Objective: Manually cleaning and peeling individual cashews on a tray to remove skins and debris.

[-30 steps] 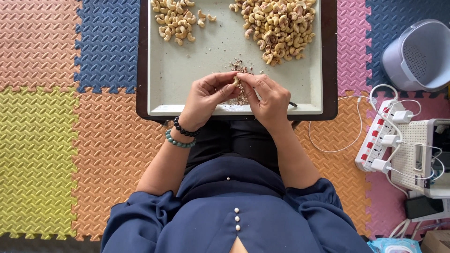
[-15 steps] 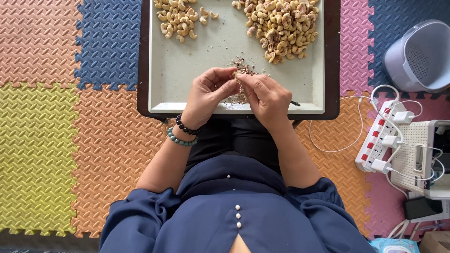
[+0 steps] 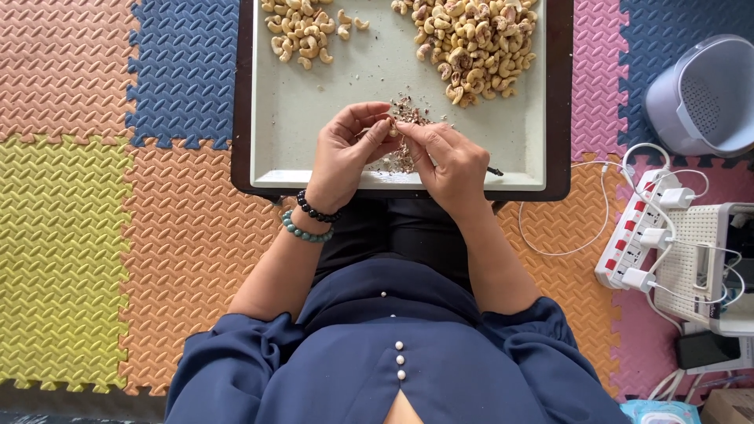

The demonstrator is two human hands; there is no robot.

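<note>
My left hand (image 3: pixel 345 153) and my right hand (image 3: pixel 449 161) meet over the near part of a pale tray (image 3: pixel 314 118), fingertips pinched together on a small cashew nut (image 3: pixel 390 129). A thin dark tool tip (image 3: pixel 493 170) pokes out past my right hand. Brown skin flakes (image 3: pixel 404 114) lie under and beyond my fingers. A big heap of skin-on cashews (image 3: pixel 471 39) fills the tray's far right. A smaller heap of pale peeled cashews (image 3: pixel 302 31) lies at the far left. Two bead bracelets (image 3: pixel 310 220) circle my left wrist.
The tray rests on a dark low table (image 3: pixel 559 102) over coloured foam floor mats (image 3: pixel 86 204). A grey plastic basket (image 3: pixel 703 98) stands at the right. A white power strip (image 3: pixel 640 235) with plugs and cables lies beside a white device (image 3: pixel 707 259).
The hands stay pinched together over the flakes, with only small finger movements on the nut. The view has shifted slightly.
</note>
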